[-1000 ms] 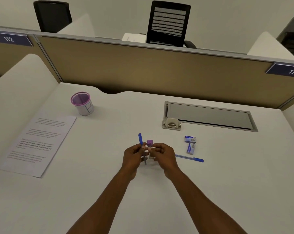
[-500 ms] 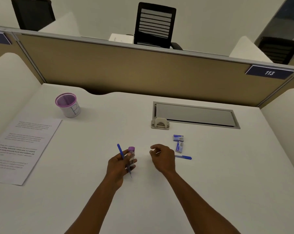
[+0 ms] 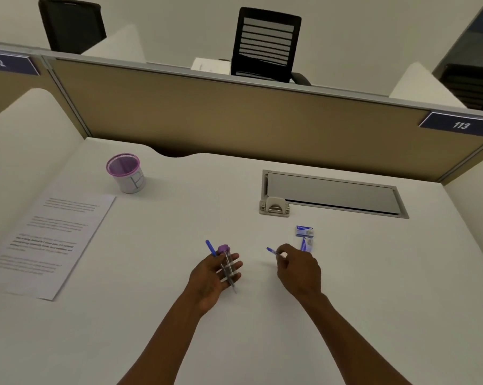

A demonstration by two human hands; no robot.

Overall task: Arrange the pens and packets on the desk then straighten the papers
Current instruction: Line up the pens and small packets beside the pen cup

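Note:
My left hand (image 3: pixel 211 276) holds a blue pen (image 3: pixel 210 248) and a purple-capped pen (image 3: pixel 225 259) together, just above the white desk (image 3: pixel 373 287). My right hand (image 3: pixel 298 269) is closed on another blue pen (image 3: pixel 273 252), its blue end pointing left. Two small blue-and-white packets (image 3: pixel 304 231) (image 3: pixel 307 244) lie side by side just beyond my right hand. A printed sheet of paper (image 3: pixel 51 243) lies slanted at the desk's left edge. A purple mesh pen cup (image 3: pixel 125 173) stands behind it.
A grey cable hatch (image 3: pixel 332 194) with a beige latch (image 3: pixel 274 207) is set into the desk at the back right. A tan partition (image 3: pixel 234 118) runs along the far edge, white dividers flank both sides, and black chairs stand beyond.
My hands have parted. The left keeps both pens and has shifted left. The right reached to the blue pen on the desk and has lifted it.

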